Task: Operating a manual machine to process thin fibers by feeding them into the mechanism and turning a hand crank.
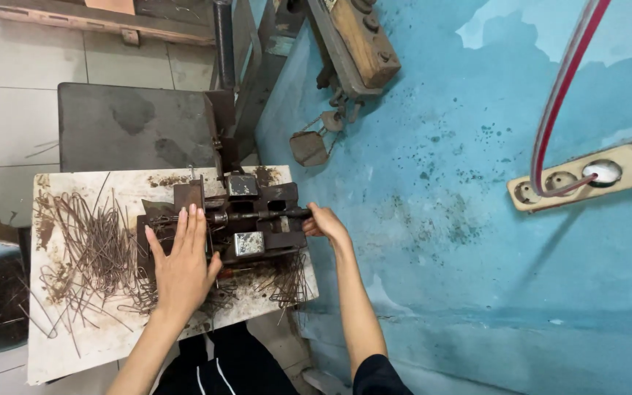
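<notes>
a: where do we have our hands?
b: our left hand lies open and flat on the near left side of the metal jig. our right hand is closed around the jig's handle, on its right end.
a: and the wire pieces?
b: heaped left of the jig on the white board.

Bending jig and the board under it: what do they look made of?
Bending jig: likely steel, dark, rusty, with duller grey blocks. Board: probably painted wood or laminate, white, chipped and rust-stained. Loose rods: thin rusty metal wire, by their brown colour.
</notes>
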